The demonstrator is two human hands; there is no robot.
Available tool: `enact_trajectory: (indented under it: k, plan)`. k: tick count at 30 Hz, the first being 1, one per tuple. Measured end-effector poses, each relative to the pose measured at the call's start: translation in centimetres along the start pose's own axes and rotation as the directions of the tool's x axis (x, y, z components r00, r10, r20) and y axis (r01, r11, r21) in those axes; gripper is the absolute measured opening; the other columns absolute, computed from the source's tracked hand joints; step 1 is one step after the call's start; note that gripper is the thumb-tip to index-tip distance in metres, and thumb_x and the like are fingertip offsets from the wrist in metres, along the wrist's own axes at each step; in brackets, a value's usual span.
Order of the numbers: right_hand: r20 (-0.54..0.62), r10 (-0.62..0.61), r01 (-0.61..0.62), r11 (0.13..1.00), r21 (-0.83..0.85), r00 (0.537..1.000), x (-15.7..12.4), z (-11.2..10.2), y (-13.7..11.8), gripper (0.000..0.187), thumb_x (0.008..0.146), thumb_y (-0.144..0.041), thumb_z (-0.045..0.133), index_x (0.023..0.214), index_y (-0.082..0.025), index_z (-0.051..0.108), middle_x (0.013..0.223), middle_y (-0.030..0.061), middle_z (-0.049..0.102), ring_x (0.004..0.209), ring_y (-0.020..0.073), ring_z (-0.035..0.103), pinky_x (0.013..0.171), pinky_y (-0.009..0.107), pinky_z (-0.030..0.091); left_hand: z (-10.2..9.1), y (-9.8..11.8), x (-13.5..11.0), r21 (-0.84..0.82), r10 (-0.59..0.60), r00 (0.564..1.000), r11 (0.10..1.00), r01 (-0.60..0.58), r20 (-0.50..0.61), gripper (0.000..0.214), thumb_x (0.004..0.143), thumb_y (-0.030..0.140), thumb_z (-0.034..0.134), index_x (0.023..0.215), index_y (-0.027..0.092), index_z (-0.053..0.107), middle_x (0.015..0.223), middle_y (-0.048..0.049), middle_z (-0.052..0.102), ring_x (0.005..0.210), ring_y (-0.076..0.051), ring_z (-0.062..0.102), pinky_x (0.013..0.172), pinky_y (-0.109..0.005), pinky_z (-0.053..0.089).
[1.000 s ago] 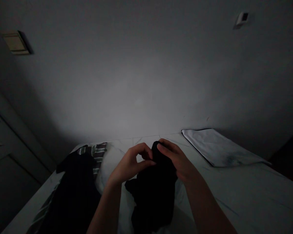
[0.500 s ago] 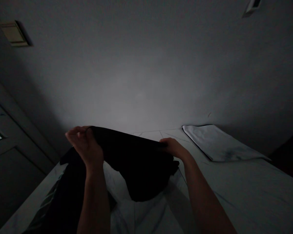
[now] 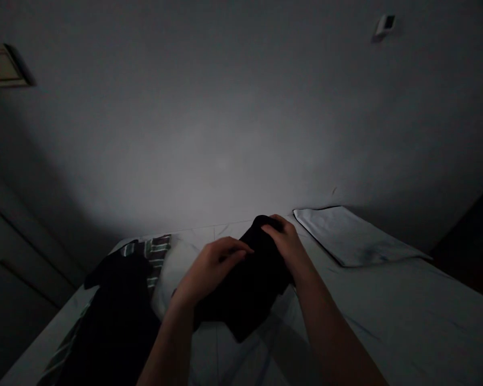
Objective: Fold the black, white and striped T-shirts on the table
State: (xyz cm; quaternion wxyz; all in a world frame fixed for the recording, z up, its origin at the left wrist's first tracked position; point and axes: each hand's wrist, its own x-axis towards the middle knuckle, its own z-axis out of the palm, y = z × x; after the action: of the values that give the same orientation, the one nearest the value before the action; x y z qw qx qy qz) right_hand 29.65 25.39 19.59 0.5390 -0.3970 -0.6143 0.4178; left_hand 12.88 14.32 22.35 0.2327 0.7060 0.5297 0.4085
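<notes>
In dim light a black garment (image 3: 247, 289) hangs bunched above the white bed (image 3: 406, 327). My left hand (image 3: 211, 268) has its fingers closed on the garment's upper left edge. My right hand (image 3: 287, 244) grips the top of the same cloth just to the right. Both hands are close together, and the cloth droops below them to a point.
A heap of dark clothes (image 3: 116, 316) with a striped piece (image 3: 156, 252) lies on the bed's left side. A white pillow (image 3: 354, 238) sits at the back right by the grey wall. A door frame stands at far left.
Half a second ago my hands were spread apart with the black garment stretched between them. My left hand has since come back right to meet the other, bunching the cloth.
</notes>
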Motion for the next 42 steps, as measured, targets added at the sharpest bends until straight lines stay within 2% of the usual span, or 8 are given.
enact_trajectory:
  k: [4,7,13,19,24,32,37,42]
  plan:
    - [0.122,-0.264,0.28,0.951,-0.133,0.957,-1.8,-0.3,-1.8,0.013,0.064,-0.026,0.06,0.076,-0.023,0.06,0.073,-0.0014,0.064,0.072,0.0186,0.06,0.069,0.03,0.046,4.2,-1.0,1.4,0.008,-0.057,0.998,0.998,0.057,-0.015,0.024,0.089,0.021,0.046,0.093,0.02,0.07,0.089,-0.0053,0.073,0.083,-0.021,0.066,0.08,-0.032,0.049]
    - [0.218,-0.295,0.339,0.919,-0.199,0.93,-3.2,-0.5,-3.1,0.012,0.07,-0.022,0.059,0.081,-0.024,0.064,0.075,-0.0013,0.066,0.071,0.0171,0.061,0.069,0.029,0.046,5.4,-2.5,2.1,-0.157,-0.088,0.991,0.985,0.072,-0.096,0.018,0.085,0.021,0.049,0.094,0.018,0.066,0.091,-0.0055,0.072,0.089,-0.023,0.066,0.084,-0.034,0.049]
    - [0.256,-0.291,0.339,0.926,-0.167,0.922,-4.3,-1.8,-4.6,0.016,0.083,-0.032,0.063,0.097,-0.025,0.067,0.091,0.0015,0.07,0.082,0.0181,0.064,0.074,0.03,0.049,4.0,-1.7,1.4,-0.738,-0.205,0.971,0.673,0.051,-0.119,0.039,0.071,0.028,0.072,0.108,0.021,0.062,0.105,-0.0013,0.069,0.093,-0.02,0.064,0.08,-0.027,0.049]
    - [0.162,-0.273,0.299,0.94,-0.163,0.948,-4.0,-2.6,-4.5,0.014,0.075,-0.035,0.072,0.074,-0.022,0.067,0.069,-0.0005,0.064,0.065,0.0158,0.058,0.061,0.027,0.045,2.9,-0.6,1.4,-0.877,-0.306,0.95,0.472,0.091,-0.066,0.036,0.059,0.032,0.085,0.087,0.018,0.067,0.081,-0.0001,0.069,0.07,-0.014,0.063,0.069,-0.024,0.049]
    - [-0.021,-0.212,0.21,0.974,-0.08,0.977,-3.3,-2.5,-4.0,0.028,0.076,-0.048,0.069,0.069,-0.021,0.064,0.062,-0.0014,0.058,0.058,0.0139,0.052,0.055,0.026,0.041,3.3,-1.1,1.7,-0.868,-0.327,0.945,0.47,0.161,-0.002,0.042,0.053,0.029,0.092,0.083,0.018,0.065,0.077,0.0032,0.066,0.067,-0.01,0.062,0.067,-0.021,0.047]
    - [0.032,-0.093,0.089,0.99,0.112,0.995,-2.8,-2.7,-3.9,0.038,0.072,-0.057,0.07,0.067,-0.022,0.057,0.059,-0.0033,0.049,0.055,0.0123,0.044,0.05,0.024,0.037,3.5,-0.5,1.1,-0.888,-0.304,0.949,0.411,0.205,0.078,0.037,0.059,0.031,0.09,0.083,0.017,0.066,0.076,0.0016,0.069,0.065,-0.01,0.063,0.063,-0.021,0.048]
    - [0.102,-0.109,0.101,0.991,0.083,0.989,-2.9,-2.1,-3.7,0.038,0.076,-0.057,0.067,0.067,-0.022,0.056,0.06,-0.0032,0.049,0.057,0.0125,0.045,0.051,0.024,0.037,4.1,0.0,1.2,-0.867,-0.228,0.974,0.486,0.106,-0.009,0.05,0.053,0.026,0.093,0.084,0.02,0.054,0.079,0.0026,0.069,0.067,-0.012,0.064,0.064,-0.022,0.049]
    - [0.172,-0.196,0.205,0.978,-0.038,0.965,-2.8,-2.0,-3.6,0.029,0.08,-0.051,0.066,0.076,-0.022,0.064,0.068,-0.0017,0.056,0.06,0.0125,0.049,0.053,0.023,0.039,3.7,0.0,1.2,-0.76,-0.268,0.914,0.646,-0.064,-0.305,0.051,0.058,0.029,0.09,0.078,0.021,0.044,0.057,0.0119,0.051,0.048,-0.004,0.046,0.05,-0.014,0.035]
